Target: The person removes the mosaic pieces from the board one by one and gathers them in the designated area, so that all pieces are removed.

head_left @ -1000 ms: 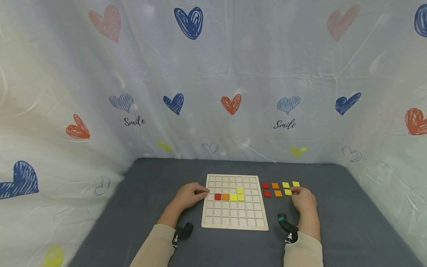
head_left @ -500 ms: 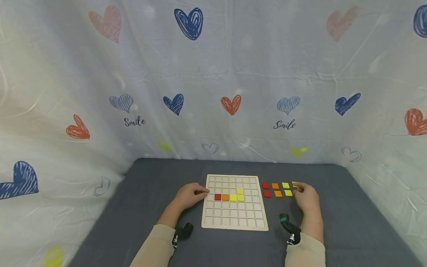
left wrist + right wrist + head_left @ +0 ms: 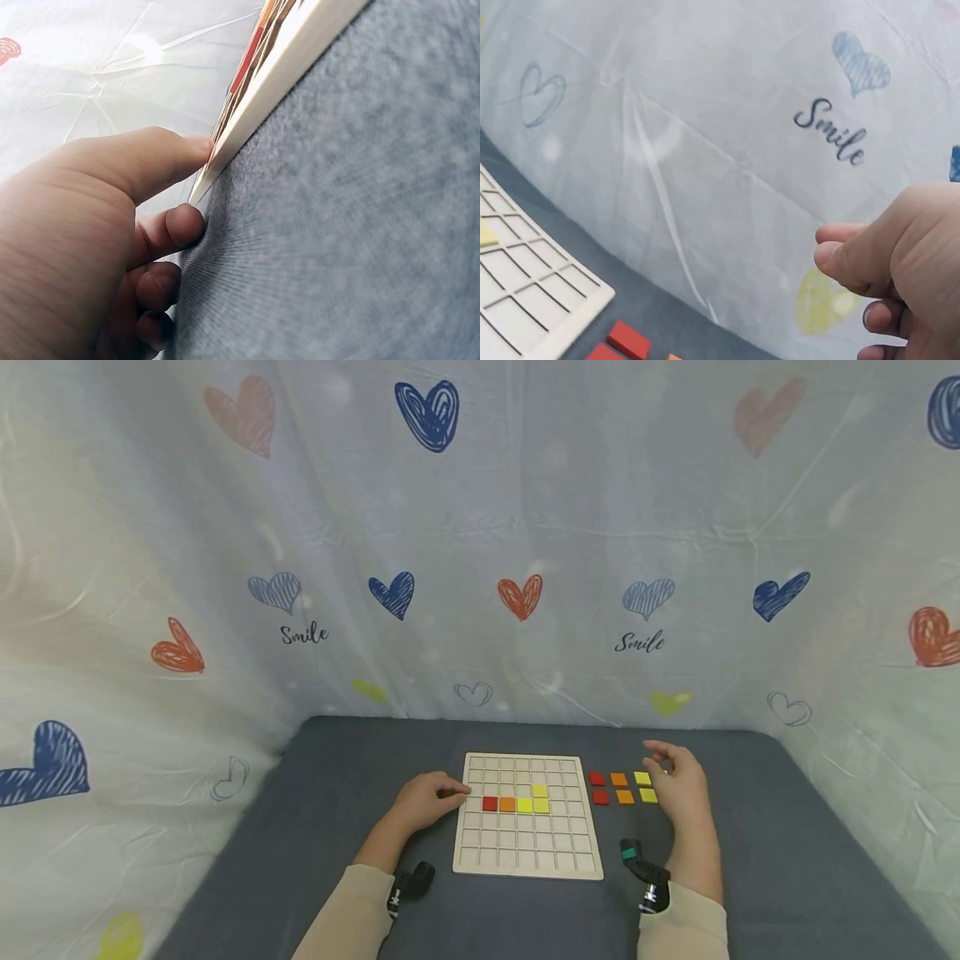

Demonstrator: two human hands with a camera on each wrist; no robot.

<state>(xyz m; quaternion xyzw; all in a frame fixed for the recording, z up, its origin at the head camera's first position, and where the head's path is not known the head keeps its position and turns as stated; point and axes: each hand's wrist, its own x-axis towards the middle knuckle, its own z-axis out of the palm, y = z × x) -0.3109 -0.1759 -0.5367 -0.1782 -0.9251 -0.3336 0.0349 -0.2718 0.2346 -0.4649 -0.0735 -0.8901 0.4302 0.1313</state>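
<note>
A wooden grid board (image 3: 504,858) lies on the dark table, with a red tile (image 3: 490,804), an orange tile (image 3: 507,804) and yellow tiles (image 3: 524,805) in its cells. At its left edge my left hand (image 3: 426,800) holds the rim; the thumb lies on it and the curled index finger is beside it in the left wrist view. My right hand (image 3: 682,781) is raised at the right of the loose tiles. Its thumb and index finger (image 3: 844,231) are pinched together around a yellow tile, which the fingers hide in both views.
Right of the board lie loose red tiles (image 3: 597,778), orange tiles (image 3: 618,778) and yellow tiles (image 3: 642,777) in two rows. A grey table (image 3: 375,752) ends at a hanging curtain (image 3: 480,527) printed with hearts.
My right hand has moved from the lower yellow tile to the far-right upper one, then risen up and slightly left. That far-right tile no longer shows. The left hand stays at the board.
</note>
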